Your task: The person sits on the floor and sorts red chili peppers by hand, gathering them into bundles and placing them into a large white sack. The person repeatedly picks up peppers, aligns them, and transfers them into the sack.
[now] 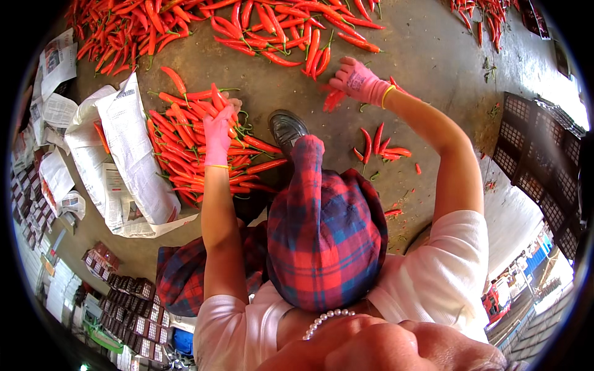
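Observation:
My left hand (pixel 218 132), in a pink glove, grips several red chili peppers (pixel 214 103) with green stems. It is over a heap of red chilies (pixel 178 157) lying between the newspaper-lined bag and my shoe. My right hand (pixel 356 82), also gloved in pink, is off to the right above the concrete floor with its fingers curled. Blurred red chilies (pixel 334 99) show just below its fingers; whether they are held or falling is unclear. A larger spread of chilies (pixel 278 28) lies beyond both hands.
Folded newspaper sheets (pixel 134 153) stand left of the heap. A black shoe (pixel 287 127) is between my hands. Broken chilies (pixel 378 146) lie on the floor (pixel 417 116). Brown plastic crates (pixel 533 153) stand at the right, more crates (pixel 134 310) at the lower left.

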{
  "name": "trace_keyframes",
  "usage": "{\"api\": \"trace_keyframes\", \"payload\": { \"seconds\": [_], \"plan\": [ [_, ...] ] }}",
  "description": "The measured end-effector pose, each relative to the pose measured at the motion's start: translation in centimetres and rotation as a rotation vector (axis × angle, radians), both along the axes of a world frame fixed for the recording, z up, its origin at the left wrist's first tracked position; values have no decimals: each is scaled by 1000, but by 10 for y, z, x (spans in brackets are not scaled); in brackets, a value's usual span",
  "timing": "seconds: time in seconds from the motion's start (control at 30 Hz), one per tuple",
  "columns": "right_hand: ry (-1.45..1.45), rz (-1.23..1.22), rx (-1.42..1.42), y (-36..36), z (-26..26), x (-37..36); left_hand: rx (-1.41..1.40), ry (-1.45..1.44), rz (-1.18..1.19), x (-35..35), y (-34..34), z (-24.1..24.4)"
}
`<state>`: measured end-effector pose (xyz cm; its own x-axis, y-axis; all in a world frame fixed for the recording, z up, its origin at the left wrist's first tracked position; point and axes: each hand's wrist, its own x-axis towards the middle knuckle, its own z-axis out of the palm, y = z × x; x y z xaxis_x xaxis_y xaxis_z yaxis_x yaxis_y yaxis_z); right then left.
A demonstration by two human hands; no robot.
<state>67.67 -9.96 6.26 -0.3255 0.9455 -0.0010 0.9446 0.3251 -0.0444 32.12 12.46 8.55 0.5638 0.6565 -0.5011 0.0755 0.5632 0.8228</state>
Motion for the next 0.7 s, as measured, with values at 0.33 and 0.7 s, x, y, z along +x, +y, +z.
{"api": "trace_keyframes", "payload": {
  "seconds": [0.33, 0.7],
  "plan": [
    [-127, -299, -252, 29, 24, -55, 658, 354, -555, 178, -39, 9],
    [111, -312, -453, -41, 14, -75, 1138, 288, -1047, 105, -13, -12]
  ]
}}
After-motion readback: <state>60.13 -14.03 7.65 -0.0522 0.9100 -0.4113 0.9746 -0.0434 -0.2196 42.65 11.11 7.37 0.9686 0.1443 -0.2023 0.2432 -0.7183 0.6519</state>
